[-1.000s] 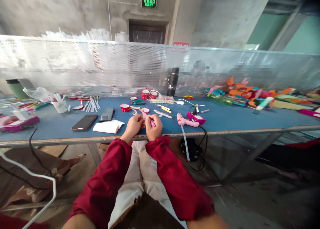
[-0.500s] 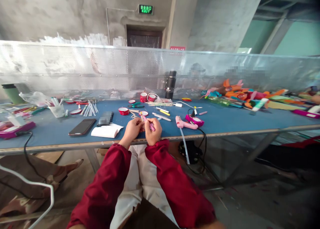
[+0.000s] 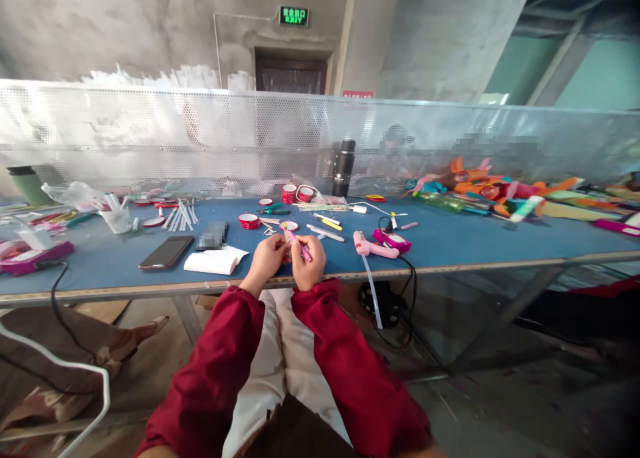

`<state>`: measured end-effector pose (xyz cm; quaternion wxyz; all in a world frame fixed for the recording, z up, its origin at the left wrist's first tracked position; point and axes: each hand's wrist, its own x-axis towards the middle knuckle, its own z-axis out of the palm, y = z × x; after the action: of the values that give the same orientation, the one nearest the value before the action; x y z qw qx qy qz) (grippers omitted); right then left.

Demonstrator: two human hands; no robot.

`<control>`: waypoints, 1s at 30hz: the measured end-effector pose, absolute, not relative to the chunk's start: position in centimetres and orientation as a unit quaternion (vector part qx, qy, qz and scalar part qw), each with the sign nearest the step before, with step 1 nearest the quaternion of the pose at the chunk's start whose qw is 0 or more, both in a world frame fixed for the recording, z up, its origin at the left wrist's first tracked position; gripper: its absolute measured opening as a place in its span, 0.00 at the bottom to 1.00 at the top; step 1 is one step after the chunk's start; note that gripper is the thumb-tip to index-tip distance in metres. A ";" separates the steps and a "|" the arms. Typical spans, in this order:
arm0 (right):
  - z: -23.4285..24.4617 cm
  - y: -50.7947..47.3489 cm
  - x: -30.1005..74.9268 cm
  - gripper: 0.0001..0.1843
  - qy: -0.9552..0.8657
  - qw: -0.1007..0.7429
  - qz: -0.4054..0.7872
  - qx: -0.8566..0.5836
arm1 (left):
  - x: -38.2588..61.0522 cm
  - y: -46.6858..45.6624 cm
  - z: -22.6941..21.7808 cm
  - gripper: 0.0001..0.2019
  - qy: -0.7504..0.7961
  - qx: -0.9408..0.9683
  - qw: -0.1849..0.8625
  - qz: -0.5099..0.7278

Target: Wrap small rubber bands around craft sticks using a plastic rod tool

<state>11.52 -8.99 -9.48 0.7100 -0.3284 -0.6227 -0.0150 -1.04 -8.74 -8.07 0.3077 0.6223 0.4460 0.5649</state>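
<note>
Both hands meet above the front edge of the blue table (image 3: 280, 279). My right hand (image 3: 312, 266) is closed around a pink pen-like stick (image 3: 307, 253), which slants up toward the left. My left hand (image 3: 266, 261) is closed in a pinch right beside it, fingertips near the stick's upper end. What the left fingers hold is too small and covered to make out. Just beyond the fingers lies a red-rimmed white round piece (image 3: 289, 226). Left of my left hand is a folded white paper (image 3: 210, 261).
A pink glue gun (image 3: 374, 246) lies to the right, its glue stick hanging past the table edge. A phone (image 3: 167, 252) and a cup of sticks (image 3: 116, 219) are at left. Farther back stand a black bottle (image 3: 343, 169) and stacked red-rimmed rounds (image 3: 249, 221). Colourful pieces (image 3: 487, 188) are heaped at right.
The whole view has shifted slightly. Both hands keep nearly the same pose, and the pink stick stays in my right hand.
</note>
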 end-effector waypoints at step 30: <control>-9.5 -9.1 11.5 0.11 -0.626 0.702 -0.014 -0.338 | -1.1 -9.1 -7.8 0.13 0.444 0.633 0.302 0.557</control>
<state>11.50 -9.08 -9.53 0.7025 -0.3384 -0.6259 -0.0143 -1.10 -9.10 -7.76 0.3021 0.6333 0.4437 0.5575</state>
